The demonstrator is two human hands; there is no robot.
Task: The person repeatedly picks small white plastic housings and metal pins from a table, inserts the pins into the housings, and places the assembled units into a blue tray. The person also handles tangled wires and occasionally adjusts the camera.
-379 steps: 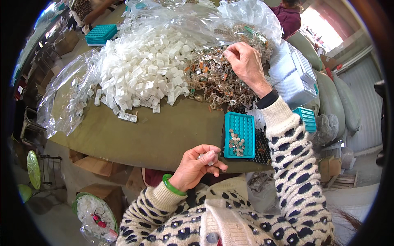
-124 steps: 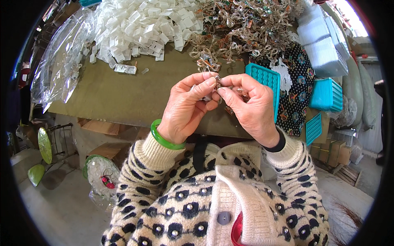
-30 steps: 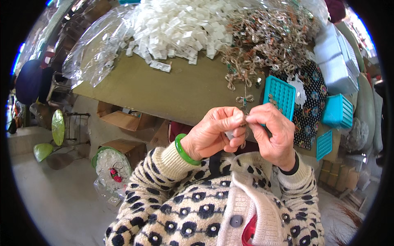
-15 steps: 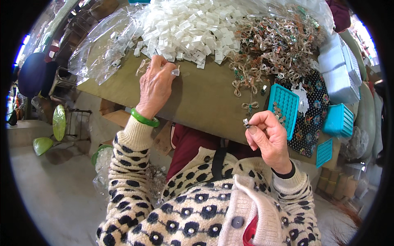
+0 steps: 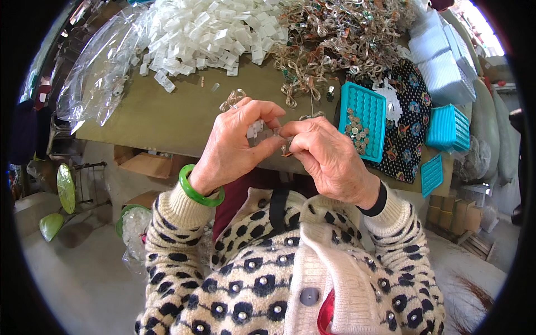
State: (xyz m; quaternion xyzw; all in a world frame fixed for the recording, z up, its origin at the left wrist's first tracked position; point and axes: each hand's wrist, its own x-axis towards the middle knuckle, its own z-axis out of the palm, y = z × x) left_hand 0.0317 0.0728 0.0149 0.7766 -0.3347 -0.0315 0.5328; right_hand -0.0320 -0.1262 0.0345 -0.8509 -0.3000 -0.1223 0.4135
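My left hand [image 5: 226, 142], with a green bangle at its wrist, is closed around a small clear plastic piece [image 5: 255, 129]. A coiled bundle of thin wire [image 5: 231, 99] shows just behind its knuckles. My right hand [image 5: 338, 162] meets it from the right, thumb and forefinger pinched on a small shiny part [image 5: 286, 149] with a dark edge. Another wire coil [image 5: 312, 115] shows just above my right knuckles. Both sets of fingertips come together over the table's near edge, and they partly hide how the small parts touch.
A heap of white translucent plastic pieces [image 5: 206, 33] covers the far table. Beside it lies a tangled pile of wire coils [image 5: 346, 39]. On the right are a teal tray [image 5: 357, 97] with small round metal pieces, stacked white trays [image 5: 441, 56] and stacked teal trays [image 5: 446, 127].
My left hand has come from beside the white heap down and right, the wire coil moving with it. My right hand has moved left to meet it. The whole view has shifted.
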